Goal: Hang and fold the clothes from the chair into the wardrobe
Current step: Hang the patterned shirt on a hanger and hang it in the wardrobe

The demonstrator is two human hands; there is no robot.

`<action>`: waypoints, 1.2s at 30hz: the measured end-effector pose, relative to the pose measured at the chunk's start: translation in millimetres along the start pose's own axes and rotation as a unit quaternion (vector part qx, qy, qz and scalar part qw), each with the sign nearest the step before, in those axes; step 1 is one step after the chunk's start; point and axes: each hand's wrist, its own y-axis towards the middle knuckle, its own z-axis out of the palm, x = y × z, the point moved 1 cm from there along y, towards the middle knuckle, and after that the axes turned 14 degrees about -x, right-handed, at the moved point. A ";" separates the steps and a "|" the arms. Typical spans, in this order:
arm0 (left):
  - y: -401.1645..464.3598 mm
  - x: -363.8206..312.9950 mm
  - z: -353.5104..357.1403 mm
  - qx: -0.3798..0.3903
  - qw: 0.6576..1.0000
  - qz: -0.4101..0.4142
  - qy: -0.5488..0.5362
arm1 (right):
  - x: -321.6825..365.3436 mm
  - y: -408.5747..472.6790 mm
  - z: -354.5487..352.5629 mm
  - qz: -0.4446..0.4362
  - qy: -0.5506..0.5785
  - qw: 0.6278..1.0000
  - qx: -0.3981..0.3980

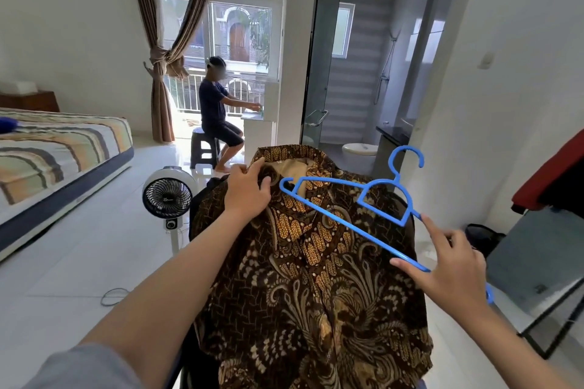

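Your left hand (248, 189) pinches the collar of the brown batik shirt (316, 278), which hangs draped over the chair back in front of you. Glossy white floor tiles (79, 262); striped mattress (57, 148) far left, round white fan (167, 196) beside the shirt. Your right hand (448, 265) grips a thin blue plastic hanger (363, 208), tilted across the patterned cloth.

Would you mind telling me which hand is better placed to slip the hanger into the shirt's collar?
Right hand: it holds the blue hanger; the left hand grips the batik shirt at its collar.
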 end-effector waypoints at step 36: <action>-38.5 -34.5 -126.1 0.120 0.952 0.202 0.195 | 49.3 32.6 -36.6 -0.143 0.083 0.983 -0.081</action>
